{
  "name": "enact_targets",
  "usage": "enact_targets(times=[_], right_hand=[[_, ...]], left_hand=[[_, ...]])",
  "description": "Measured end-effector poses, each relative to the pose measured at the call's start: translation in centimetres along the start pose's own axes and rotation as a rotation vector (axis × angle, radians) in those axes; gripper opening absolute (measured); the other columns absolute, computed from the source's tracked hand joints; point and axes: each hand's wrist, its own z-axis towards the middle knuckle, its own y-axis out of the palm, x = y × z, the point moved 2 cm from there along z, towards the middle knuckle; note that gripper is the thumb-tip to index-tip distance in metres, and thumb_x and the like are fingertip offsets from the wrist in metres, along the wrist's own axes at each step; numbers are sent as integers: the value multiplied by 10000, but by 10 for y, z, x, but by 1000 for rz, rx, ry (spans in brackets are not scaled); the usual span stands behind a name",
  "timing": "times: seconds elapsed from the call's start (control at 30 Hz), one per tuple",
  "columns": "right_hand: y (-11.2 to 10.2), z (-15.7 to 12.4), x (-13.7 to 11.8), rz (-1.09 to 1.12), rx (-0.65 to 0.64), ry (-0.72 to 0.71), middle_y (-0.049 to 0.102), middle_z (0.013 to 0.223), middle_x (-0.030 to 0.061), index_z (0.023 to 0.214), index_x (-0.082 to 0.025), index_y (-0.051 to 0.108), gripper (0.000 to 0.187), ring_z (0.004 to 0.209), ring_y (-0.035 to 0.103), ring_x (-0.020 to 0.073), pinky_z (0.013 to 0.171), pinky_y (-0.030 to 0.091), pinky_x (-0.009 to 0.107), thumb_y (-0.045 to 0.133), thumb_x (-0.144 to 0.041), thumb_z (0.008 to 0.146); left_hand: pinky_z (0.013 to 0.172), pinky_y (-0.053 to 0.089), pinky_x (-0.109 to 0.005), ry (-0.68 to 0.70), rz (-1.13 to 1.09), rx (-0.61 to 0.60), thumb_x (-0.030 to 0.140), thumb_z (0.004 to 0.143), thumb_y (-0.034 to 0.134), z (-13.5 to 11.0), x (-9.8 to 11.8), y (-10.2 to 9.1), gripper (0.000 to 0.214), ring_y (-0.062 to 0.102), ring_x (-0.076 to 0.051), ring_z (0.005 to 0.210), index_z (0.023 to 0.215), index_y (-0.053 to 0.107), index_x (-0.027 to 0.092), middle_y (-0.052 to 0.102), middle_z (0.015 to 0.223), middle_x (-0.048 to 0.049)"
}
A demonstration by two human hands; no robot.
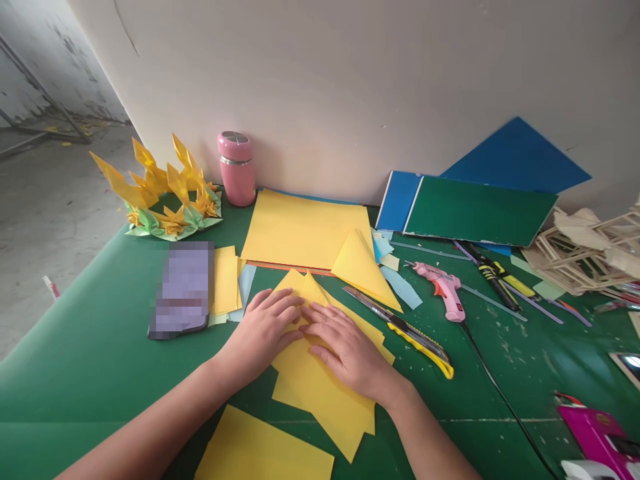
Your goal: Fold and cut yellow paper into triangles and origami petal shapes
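Observation:
My left hand [263,330] and my right hand [345,347] lie flat, fingers stretched out, pressing on a folded yellow paper [325,393] on the green table [90,360]. The fingertips of both hands meet near the paper's upper folded point. A folded yellow triangle [363,267] lies just beyond, to the right. A larger stack of yellow sheets [305,230] is further back. Another yellow sheet [260,453] lies at the near edge between my forearms.
A yellow utility knife [417,337] and a pink glue gun [445,290] with its black cord lie right of my hands. A pink bottle [237,167], a yellow-green origami wreath [167,197], a blurred dark object [184,287], blue and green boards [475,207] and a wooden stick model [585,257] surround them.

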Motion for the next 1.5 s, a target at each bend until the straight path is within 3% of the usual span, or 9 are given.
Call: enact_targets(times=[0.23, 0.43, 0.67, 0.8, 1.13, 1.3, 1.5], right_hand=[[-10, 4, -4, -31, 21, 76, 559, 1316, 86, 1099, -230, 527, 198, 1272, 473, 244, 1034, 450, 449, 492, -215, 905], [-13, 12, -2, -113, 21, 94, 529, 1336, 113, 1025, -222, 522, 128, 1270, 461, 277, 993, 469, 486, 438, -213, 929], [-8, 29, 4, -230, 40, 109, 522, 1335, 145, 924, -200, 515, 173, 1108, 531, 286, 901, 502, 487, 358, -128, 935], [-7, 32, 7, -230, 50, 90, 516, 1336, 143, 888, -209, 500, 199, 1130, 504, 279, 899, 496, 486, 339, -101, 931], [6, 25, 16, -214, 174, 42, 508, 1346, 154, 974, -171, 515, 179, 1119, 489, 284, 904, 471, 477, 339, -140, 956], [6, 25, 16, -191, 219, 6, 620, 1148, 143, 1189, -146, 477, 262, 1081, 499, 278, 885, 481, 454, 346, -149, 963], [4, 25, 16, -160, 234, -8, 645, 1024, 122, 1321, -152, 408, 365, 1052, 513, 274, 876, 486, 439, 358, -153, 960]], left_hand=[[1047, 321, -464, -54, 22, 39, 214, 907, 514, -1, 5, 5, 180, 531, -247, 1180, 1078, 567, 225, 642, 1186, -71], [1037, 326, -464, -47, 34, 53, 227, 894, 528, -3, 2, 11, 156, 510, -258, 1210, 1042, 578, 222, 631, 1212, -74], [994, 360, -493, -34, 45, 20, 181, 866, 559, -2, 1, 10, 172, 461, -289, 1271, 1033, 575, 220, 587, 1306, -68], [989, 366, -513, -37, 50, 6, 182, 853, 587, -2, 1, 10, 155, 439, -308, 1293, 1006, 576, 206, 560, 1342, -78], [1009, 355, -525, -38, 81, -40, 237, 873, 584, -1, 0, 9, 130, 414, -308, 1317, 998, 571, 203, 545, 1358, -85], [1047, 326, -503, -41, 78, -24, 232, 891, 552, -2, 0, 10, 218, 414, -287, 1320, 1108, 568, 221, 550, 1355, -69], [1061, 313, -510, -41, 87, -69, 230, 892, 554, -3, -2, 11, 340, 404, -286, 1328, 1230, 525, 225, 546, 1358, -75]])
